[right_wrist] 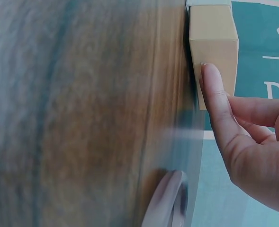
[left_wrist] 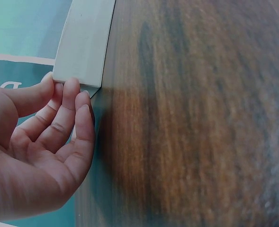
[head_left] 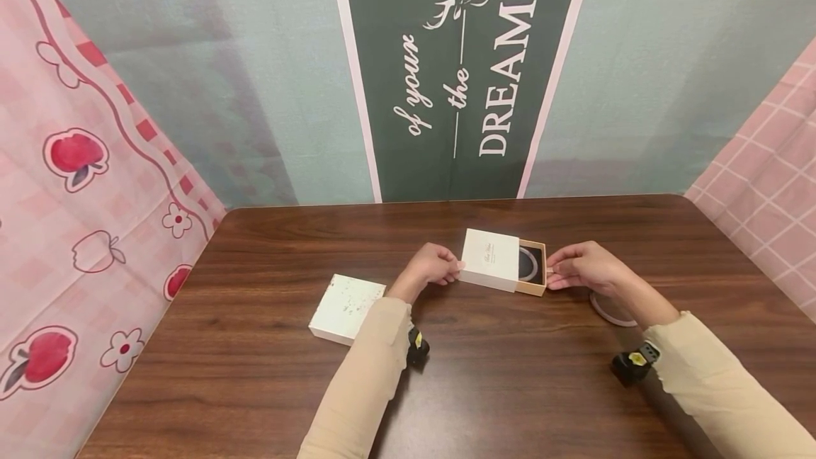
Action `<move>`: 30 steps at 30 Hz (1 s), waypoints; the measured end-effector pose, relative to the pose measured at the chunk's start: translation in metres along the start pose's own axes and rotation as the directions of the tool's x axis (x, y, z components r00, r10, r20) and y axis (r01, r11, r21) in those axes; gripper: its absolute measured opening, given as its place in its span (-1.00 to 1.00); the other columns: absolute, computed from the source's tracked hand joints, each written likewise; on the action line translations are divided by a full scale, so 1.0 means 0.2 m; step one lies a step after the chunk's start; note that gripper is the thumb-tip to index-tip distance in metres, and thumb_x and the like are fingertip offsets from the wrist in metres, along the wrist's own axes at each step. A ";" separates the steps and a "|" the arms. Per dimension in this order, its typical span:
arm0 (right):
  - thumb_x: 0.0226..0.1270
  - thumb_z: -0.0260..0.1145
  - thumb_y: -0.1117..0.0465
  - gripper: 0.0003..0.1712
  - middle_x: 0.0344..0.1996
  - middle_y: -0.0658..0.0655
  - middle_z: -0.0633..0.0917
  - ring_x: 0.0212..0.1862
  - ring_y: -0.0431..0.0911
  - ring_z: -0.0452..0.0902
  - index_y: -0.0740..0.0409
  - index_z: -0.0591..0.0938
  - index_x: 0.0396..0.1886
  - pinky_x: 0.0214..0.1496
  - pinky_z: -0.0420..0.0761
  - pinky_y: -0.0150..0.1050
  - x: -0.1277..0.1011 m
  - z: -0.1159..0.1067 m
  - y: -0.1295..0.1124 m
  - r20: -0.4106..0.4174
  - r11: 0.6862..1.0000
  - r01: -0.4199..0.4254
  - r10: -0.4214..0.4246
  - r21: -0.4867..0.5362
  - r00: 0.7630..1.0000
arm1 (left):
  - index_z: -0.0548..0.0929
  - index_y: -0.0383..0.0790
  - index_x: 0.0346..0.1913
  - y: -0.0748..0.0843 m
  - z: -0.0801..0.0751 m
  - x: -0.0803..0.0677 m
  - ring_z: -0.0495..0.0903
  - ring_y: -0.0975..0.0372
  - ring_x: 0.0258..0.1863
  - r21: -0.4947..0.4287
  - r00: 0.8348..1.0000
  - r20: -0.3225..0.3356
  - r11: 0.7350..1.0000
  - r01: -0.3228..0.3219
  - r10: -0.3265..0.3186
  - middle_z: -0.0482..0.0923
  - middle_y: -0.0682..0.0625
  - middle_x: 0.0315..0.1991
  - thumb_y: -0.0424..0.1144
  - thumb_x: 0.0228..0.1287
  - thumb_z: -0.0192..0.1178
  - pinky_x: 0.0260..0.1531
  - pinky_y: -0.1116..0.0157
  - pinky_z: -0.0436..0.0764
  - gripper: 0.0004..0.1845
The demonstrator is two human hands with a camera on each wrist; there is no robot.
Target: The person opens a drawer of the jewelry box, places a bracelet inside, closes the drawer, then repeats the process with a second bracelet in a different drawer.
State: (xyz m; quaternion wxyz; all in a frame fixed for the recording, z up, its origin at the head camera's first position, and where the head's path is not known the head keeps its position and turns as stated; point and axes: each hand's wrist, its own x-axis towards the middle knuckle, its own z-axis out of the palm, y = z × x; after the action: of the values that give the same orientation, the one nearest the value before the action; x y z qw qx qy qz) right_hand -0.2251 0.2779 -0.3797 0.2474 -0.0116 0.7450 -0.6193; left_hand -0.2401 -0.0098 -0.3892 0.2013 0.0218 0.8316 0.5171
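The left hand's [head_left: 432, 265] grip pinches the end of the white cardboard sleeve [head_left: 489, 259]; the right hand [head_left: 581, 267] presses straight fingertips [right_wrist: 214, 78] on the tan inner tray [head_left: 532, 265]. Brace the sleeve and push level along the brown wooden tabletop [head_left: 510, 374], where the box sits centrally.

White sleeve [head_left: 489, 260] hides most of the ring [head_left: 530, 263] in the drawer [head_left: 533, 287]

Left hand [head_left: 432, 265] grips white sleeve [head_left: 489, 260]; right hand [head_left: 581, 268] touches tan drawer [head_left: 533, 277] end. Second white box [head_left: 346, 308] beside left forearm, on worktop [head_left: 510, 374].
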 end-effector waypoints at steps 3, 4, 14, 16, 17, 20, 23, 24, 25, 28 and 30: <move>0.29 -0.08 0.56 -0.71 -0.40 0.25 0.60 -0.34 0.00 0.63 0.71 0.30 -0.04 -0.17 0.57 -0.10 0.00 0.01 0.00 0.007 1.000 -0.001 0.001 0.001 1.000 | 0.62 -0.39 -0.42 0.00 0.00 0.00 0.50 0.24 -0.57 -0.003 1.000 0.004 1.000 -0.005 0.005 0.58 -0.08 -0.56 -0.32 0.17 0.23 -0.48 0.34 0.57 -0.85; 0.29 -0.09 0.55 -0.71 -0.40 0.25 0.59 -0.33 0.00 0.63 0.71 0.29 -0.04 -0.17 0.57 -0.10 0.01 0.01 0.00 0.008 1.000 -0.001 0.001 -0.001 1.000 | 0.62 -0.40 -0.42 0.00 0.00 0.00 0.50 0.24 -0.57 -0.003 1.000 0.004 1.000 -0.009 0.009 0.59 -0.08 -0.56 -0.32 0.17 0.23 -0.48 0.34 0.57 -0.85; 0.29 -0.10 0.55 -0.71 -0.40 0.26 0.59 -0.34 -0.01 0.63 0.70 0.30 -0.04 -0.18 0.58 -0.11 0.02 0.02 -0.01 0.011 1.000 -0.005 0.005 -0.001 1.000 | 0.62 -0.41 -0.43 0.00 0.00 0.00 0.50 0.24 -0.58 -0.014 1.000 0.002 1.000 -0.009 0.009 0.59 -0.09 -0.56 -0.33 0.17 0.23 -0.49 0.35 0.57 -0.85; 0.29 -0.10 0.55 -0.71 -0.40 0.26 0.59 -0.34 -0.01 0.63 0.70 0.31 -0.04 -0.18 0.58 -0.11 0.02 0.03 -0.01 0.010 1.000 -0.003 0.003 -0.006 1.000 | 0.62 -0.41 -0.42 0.00 0.00 0.00 0.50 0.24 -0.58 -0.014 1.000 0.001 1.000 -0.007 0.007 0.59 -0.10 -0.56 -0.33 0.17 0.22 -0.49 0.34 0.57 -0.84; 0.30 -0.09 0.55 -0.71 -0.40 0.27 0.59 -0.34 -0.01 0.63 0.70 0.30 -0.04 -0.18 0.58 -0.11 0.03 0.03 -0.01 0.013 1.000 0.002 -0.002 -0.010 1.000 | 0.62 -0.41 -0.42 0.00 0.00 0.00 0.50 0.24 -0.58 -0.013 1.000 0.000 1.000 -0.008 0.008 0.59 -0.10 -0.55 -0.33 0.17 0.23 -0.49 0.34 0.57 -0.84; 0.30 -0.09 0.55 -0.70 -0.39 0.27 0.59 -0.34 -0.01 0.63 0.71 0.29 -0.03 -0.19 0.58 -0.12 0.03 0.04 -0.01 0.018 1.000 0.009 -0.009 -0.012 1.000 | 0.62 -0.42 -0.42 0.00 0.00 0.00 0.50 0.24 -0.58 -0.013 1.000 0.000 1.000 -0.008 0.008 0.60 -0.12 -0.54 -0.33 0.18 0.22 -0.50 0.35 0.57 -0.84; 0.30 -0.09 0.55 -0.71 -0.39 0.27 0.59 -0.35 -0.02 0.63 0.72 0.29 -0.03 -0.20 0.58 -0.13 0.03 0.04 -0.01 0.025 1.000 0.018 -0.018 -0.010 1.000 | 0.62 -0.42 -0.42 0.00 0.00 0.00 0.50 0.24 -0.58 -0.010 1.000 -0.003 1.000 -0.010 0.010 0.60 -0.12 -0.53 -0.34 0.18 0.22 -0.50 0.35 0.57 -0.85; 0.30 -0.10 0.55 -0.71 -0.39 0.27 0.59 -0.35 -0.02 0.63 0.72 0.29 -0.04 -0.20 0.59 -0.13 0.04 0.05 -0.01 0.023 1.000 0.017 -0.016 -0.006 1.000 | 0.62 -0.42 -0.42 0.00 0.00 0.00 0.49 0.24 -0.58 -0.011 1.000 -0.002 1.000 -0.010 0.010 0.60 -0.12 -0.54 -0.34 0.18 0.22 -0.50 0.35 0.57 -0.85; 0.30 -0.11 0.55 -0.71 -0.39 0.27 0.59 -0.35 -0.02 0.63 0.72 0.29 -0.04 -0.20 0.59 -0.13 0.04 0.05 -0.01 0.026 1.000 0.020 -0.020 -0.004 0.999 | 0.61 -0.42 -0.42 0.00 0.00 0.00 0.49 0.24 -0.58 -0.011 1.000 -0.002 1.000 -0.010 0.010 0.60 -0.12 -0.54 -0.34 0.18 0.22 -0.50 0.35 0.57 -0.85; 0.30 -0.11 0.55 -0.72 -0.39 0.27 0.59 -0.35 -0.02 0.63 0.72 0.28 -0.05 -0.21 0.59 -0.14 0.05 0.05 -0.01 0.022 1.000 0.018 -0.018 -0.005 1.000 | 0.61 -0.40 -0.43 0.00 0.00 0.00 0.49 0.24 -0.58 -0.014 1.000 0.001 1.000 -0.006 0.006 0.58 -0.09 -0.56 -0.34 0.18 0.22 -0.50 0.35 0.56 -0.85; 0.31 -0.11 0.54 -0.71 -0.39 0.28 0.58 -0.35 -0.02 0.63 0.72 0.28 -0.04 -0.20 0.59 -0.14 0.05 0.06 -0.01 0.022 1.000 0.016 -0.016 -0.012 1.000 | 0.61 -0.40 -0.44 0.00 0.00 0.00 0.49 0.23 -0.58 -0.016 1.000 0.002 1.000 -0.003 0.003 0.57 -0.08 -0.57 -0.34 0.18 0.22 -0.50 0.34 0.56 -0.85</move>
State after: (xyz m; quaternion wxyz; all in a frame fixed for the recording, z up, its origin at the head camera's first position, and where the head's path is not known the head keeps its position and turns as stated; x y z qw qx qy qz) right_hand -0.2297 0.2638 -0.3821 0.2506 -0.0257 0.7459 -0.6166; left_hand -0.2398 -0.0098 -0.3897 0.2015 0.0219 0.8271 0.5242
